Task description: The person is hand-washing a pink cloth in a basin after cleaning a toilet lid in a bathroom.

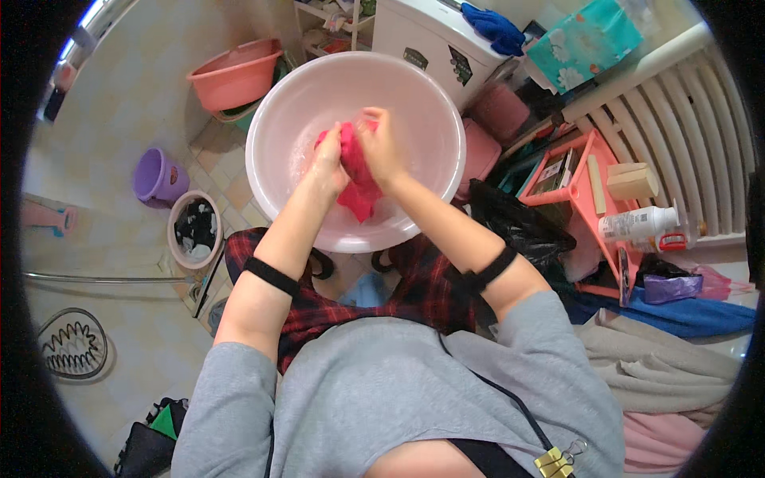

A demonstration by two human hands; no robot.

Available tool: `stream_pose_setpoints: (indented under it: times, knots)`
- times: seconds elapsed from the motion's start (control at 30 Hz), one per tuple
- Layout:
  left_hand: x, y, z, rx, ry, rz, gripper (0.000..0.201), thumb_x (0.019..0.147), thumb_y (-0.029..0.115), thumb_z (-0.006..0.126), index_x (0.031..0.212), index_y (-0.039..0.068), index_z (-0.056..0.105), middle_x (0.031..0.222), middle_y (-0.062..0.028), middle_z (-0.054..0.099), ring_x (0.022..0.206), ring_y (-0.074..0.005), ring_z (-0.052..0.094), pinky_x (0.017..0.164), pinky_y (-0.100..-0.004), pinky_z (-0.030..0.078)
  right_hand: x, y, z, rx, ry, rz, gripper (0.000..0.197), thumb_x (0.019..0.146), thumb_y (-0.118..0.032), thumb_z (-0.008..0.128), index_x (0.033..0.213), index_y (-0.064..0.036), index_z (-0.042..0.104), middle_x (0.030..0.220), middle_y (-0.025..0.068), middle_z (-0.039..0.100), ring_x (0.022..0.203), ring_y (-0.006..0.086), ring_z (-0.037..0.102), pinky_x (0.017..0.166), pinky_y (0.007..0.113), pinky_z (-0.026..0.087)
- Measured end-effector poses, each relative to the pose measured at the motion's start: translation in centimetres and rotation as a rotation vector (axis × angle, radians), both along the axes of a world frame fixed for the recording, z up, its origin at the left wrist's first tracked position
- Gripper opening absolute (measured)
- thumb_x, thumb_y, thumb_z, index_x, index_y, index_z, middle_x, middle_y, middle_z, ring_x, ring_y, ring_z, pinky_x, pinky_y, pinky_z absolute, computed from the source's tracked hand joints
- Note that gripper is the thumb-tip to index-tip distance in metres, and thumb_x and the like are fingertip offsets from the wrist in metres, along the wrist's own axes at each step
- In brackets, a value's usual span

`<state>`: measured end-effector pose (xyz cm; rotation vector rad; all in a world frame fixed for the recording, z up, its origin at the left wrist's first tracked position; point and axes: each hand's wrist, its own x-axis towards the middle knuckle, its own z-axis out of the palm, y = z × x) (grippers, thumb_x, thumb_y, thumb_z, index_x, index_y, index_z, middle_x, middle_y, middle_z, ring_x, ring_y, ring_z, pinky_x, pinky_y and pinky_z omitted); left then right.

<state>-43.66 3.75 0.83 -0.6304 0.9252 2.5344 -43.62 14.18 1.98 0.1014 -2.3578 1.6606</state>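
One pink cloth (362,197), likely soft, limp, slippery if wet, best taken by its bunched folds, pinched between left grip (327,163) and right grip (382,153) over pale basin (299,94).

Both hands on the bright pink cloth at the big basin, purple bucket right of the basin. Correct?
No: the purple bucket is left of the big basin, as the head view shows. The left hand and right hand are indeed on the bright pink cloth.

From my remote station I see a pale wall (159,88) on the left, a beige tiled floor (225,166), a white shelf rack (356,20) far off, and a white ribbed radiator (715,103) right.
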Motion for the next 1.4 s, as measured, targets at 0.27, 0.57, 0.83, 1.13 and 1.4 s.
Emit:
stream_pose_setpoints:
  times: [0.27, 0.57, 0.83, 1.13, 1.4]
  knots:
    - [-0.3, -1.7, 2.6, -0.176, -0.124, -0.182, 0.043, 0.101, 0.04, 0.037, 0.121, 0.007, 0.057, 0.12, -0.0166, 0.059, 0.108, -0.0343, 0.058, 0.096, -0.0543, 0.047, -1.1, 2.5, 5.7, 0.006, 0.21, 0.039, 0.016, 0.09, -0.017, 0.06, 0.093, -0.0025, 0.056, 0.084, 0.0176, 0.062, 0.081, 0.0345, 0.062, 0.072, 0.041, 0.047]
    - [1.6, -5.5, -9.0, 0.532, 0.639, -0.19, 0.044, 0.1, 0.037, 0.043, 0.132, 0.008, 0.049, 0.126, -0.0109, 0.058, 0.116, -0.0231, 0.056, 0.1, -0.0421, 0.046, 5.8, -3.4, 8.4, 0.395, 0.211, 0.379, 0.027, 0.082, -0.031, 0.064, 0.092, -0.0061, 0.066, 0.086, 0.0179, 0.067, 0.081, 0.0355, 0.066, 0.071, 0.045, 0.052]
    - [3.0, 1.8, -2.3, 1.119, 0.804, 0.042, 0.027, 0.097, 0.019, 0.036, 0.104, 0.005, 0.059, 0.101, -0.0163, 0.064, 0.091, -0.0302, 0.064, 0.084, -0.0471, 0.053, 4.4, -2.9, 5.5, 0.338, -0.068, 0.053, 0.029, 0.083, -0.039, 0.061, 0.093, -0.0132, 0.072, 0.084, 0.0188, 0.069, 0.078, 0.0398, 0.066, 0.073, 0.047, 0.052]
    - [1.0, -1.4, -0.2, 0.078, -0.106, 0.001, 0.02, 0.097, 0.016, 0.041, 0.11, 0.006, 0.052, 0.11, -0.0128, 0.062, 0.101, -0.027, 0.063, 0.086, -0.0458, 0.054, -0.4, 1.6, 1.1, 0.192, 0.027, 0.113, 0.054, 0.085, -0.044, 0.064, 0.126, -0.0101, 0.053, 0.123, 0.0186, 0.055, 0.115, 0.0343, 0.054, 0.095, 0.045, 0.043]
    - [1.0, -1.6, 4.1, 0.202, -0.179, 0.0, 0.04, 0.098, 0.037, 0.044, 0.118, 0.003, 0.055, 0.115, -0.016, 0.062, 0.106, -0.0326, 0.06, 0.1, -0.0495, 0.044, -0.9, 3.5, 1.4, 0.183, 0.164, 0.331, 0.028, 0.082, -0.022, 0.067, 0.104, -0.0054, 0.062, 0.102, 0.0178, 0.058, 0.095, 0.0348, 0.059, 0.085, 0.041, 0.047]
